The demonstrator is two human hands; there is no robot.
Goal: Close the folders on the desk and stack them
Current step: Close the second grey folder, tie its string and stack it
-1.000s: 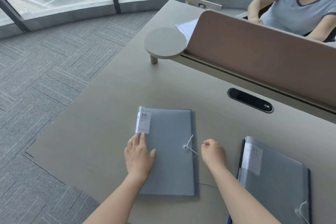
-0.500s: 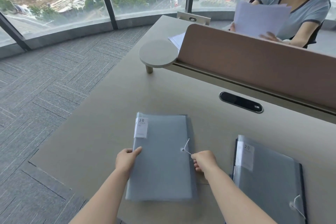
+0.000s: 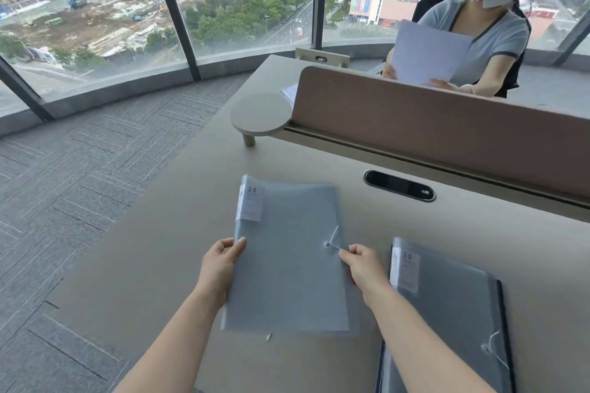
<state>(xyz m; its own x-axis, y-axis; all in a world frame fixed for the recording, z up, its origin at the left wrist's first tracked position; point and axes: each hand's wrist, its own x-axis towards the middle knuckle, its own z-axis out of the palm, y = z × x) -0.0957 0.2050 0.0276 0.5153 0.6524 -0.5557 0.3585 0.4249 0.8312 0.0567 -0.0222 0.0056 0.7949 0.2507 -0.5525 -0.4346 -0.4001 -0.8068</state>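
A closed grey-blue folder (image 3: 287,265) with a white "20" label at its top left is held up off the beige desk (image 3: 166,249). My left hand (image 3: 220,262) grips its left edge. My right hand (image 3: 362,265) pinches its right edge beside the white elastic cord and button. A second grey folder (image 3: 447,303), also closed and labelled "20", lies flat on the desk to the right, partly hidden by my right forearm.
A brown divider panel (image 3: 447,134) runs along the desk's far side, with a round side shelf (image 3: 260,115) at its left end and a black cable slot (image 3: 399,185) in front. Behind it a seated person holds paper. The desk edge drops to carpet on the left.
The folder lay flat under my left palm a second ago. Both hands have since gripped its side edges and lifted it off the desk. The view has tilted upward.
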